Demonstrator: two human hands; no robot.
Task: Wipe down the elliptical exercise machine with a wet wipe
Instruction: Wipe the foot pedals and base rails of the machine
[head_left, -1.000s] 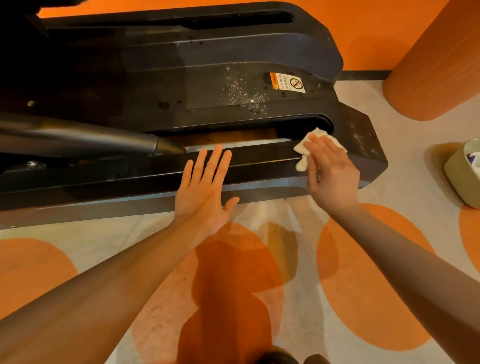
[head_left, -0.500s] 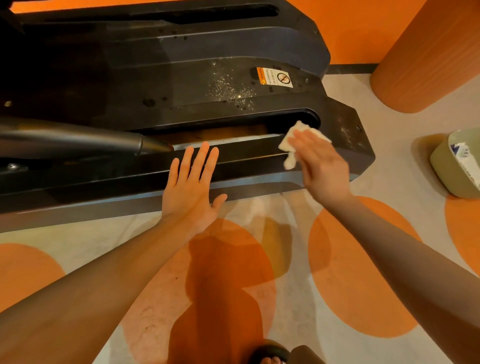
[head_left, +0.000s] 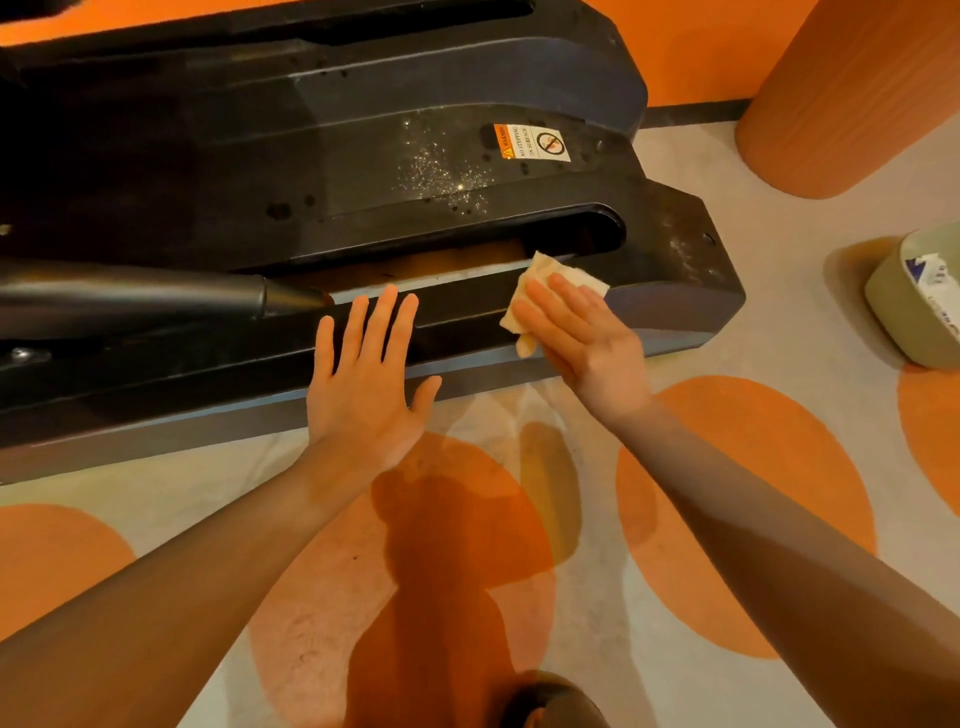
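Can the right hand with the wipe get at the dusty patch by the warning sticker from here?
Probably yes. The right hand presses the wipe on the near rail; the dusty patch lies just beyond the slot, with nothing standing between.

Gym or fitness studio: black elliptical machine base (head_left: 363, 171) with warning sticker (head_left: 531, 143), patterned floor (head_left: 727, 467) with orange circles, orange wall (head_left: 701, 47).

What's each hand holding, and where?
Right hand presses the crumpled white wet wipe under flat fingers onto the black elliptical base. Left hand holds nothing.
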